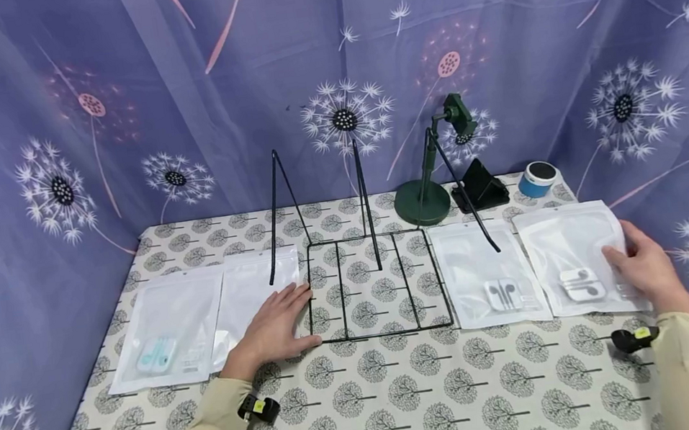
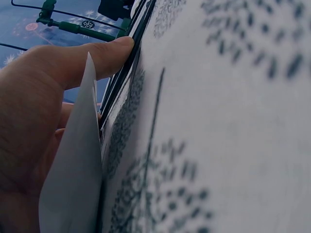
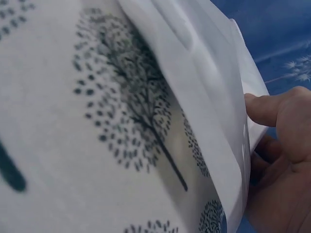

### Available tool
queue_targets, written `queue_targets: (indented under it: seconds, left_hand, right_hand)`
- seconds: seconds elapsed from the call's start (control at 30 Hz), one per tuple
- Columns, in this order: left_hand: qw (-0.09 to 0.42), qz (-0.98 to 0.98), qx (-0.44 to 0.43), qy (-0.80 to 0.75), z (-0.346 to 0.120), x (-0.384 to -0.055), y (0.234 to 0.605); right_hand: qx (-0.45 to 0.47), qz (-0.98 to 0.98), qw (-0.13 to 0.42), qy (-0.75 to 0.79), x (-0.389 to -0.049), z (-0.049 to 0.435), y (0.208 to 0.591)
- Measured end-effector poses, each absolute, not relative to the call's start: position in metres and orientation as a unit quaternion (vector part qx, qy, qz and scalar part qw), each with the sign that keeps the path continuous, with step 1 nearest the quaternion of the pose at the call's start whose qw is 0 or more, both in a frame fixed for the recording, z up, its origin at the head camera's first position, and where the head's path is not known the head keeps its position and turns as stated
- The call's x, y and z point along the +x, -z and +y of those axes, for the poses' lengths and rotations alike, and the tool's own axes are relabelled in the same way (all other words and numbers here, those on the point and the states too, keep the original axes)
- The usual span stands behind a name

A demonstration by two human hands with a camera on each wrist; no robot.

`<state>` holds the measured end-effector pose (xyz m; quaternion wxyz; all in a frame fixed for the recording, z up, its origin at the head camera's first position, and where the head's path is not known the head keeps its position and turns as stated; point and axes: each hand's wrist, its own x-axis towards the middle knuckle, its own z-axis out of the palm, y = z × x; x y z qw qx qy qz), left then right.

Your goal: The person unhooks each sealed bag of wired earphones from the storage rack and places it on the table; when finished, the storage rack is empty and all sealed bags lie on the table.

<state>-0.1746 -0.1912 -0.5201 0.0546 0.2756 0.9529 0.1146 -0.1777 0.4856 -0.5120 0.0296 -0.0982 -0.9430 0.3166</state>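
Note:
My right hand [image 1: 646, 270] pinches the right edge of a white zip pouch [image 1: 565, 229] at the far right. White wired earphones in a case [image 1: 581, 284] show through its front. In the right wrist view, the pouch edge [image 3: 209, 97] is lifted off the cloth, with the thumb on its face. My left hand [image 1: 277, 325] lies with extended fingers over a pouch [image 1: 245, 279] and the left side of a black wire rack [image 1: 383, 335]. Its thumb [image 2: 104, 56] touches the rack's frame in the left wrist view. Three wire prongs [image 1: 365, 198] rise from the rack.
Another earphone pouch [image 1: 479, 248] lies right of the rack. At far left lies a pouch [image 1: 176, 302] with a light-blue item inside. Behind stand a green phone stand [image 1: 423, 202], a black folding stand [image 1: 480, 186] and a blue round speaker-like object [image 1: 536, 180]. Purple curtains [image 1: 227, 114] surround the table.

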Motion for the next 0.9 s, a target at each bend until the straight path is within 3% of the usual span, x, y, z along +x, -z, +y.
queue_targets:
  seconds: [0.27,0.5,0.73,0.9]
  left_hand:
    - [0.056,0.951,0.278,-0.121,-0.19,-0.175,0.517]
    - [0.056,0.951,0.278,-0.121,-0.189,-0.179,0.516]
    - [0.074,0.953,0.27,-0.117,-0.188,-0.177,0.515]
    - [0.078,0.956,0.262,-0.11,-0.188,-0.176,0.513]
  right_hand:
    - [-0.15,-0.953,0.009,-0.262,-0.178,0.475,0.51]
    - [-0.136,-0.972,0.041,-0.188,-0.185,0.456,0.513]
    - [-0.137,-0.976,0.031,-0.165,-0.185,0.433,0.506]
    - [-0.099,-0.979,0.069,-0.166,-0.191,0.407,0.497]
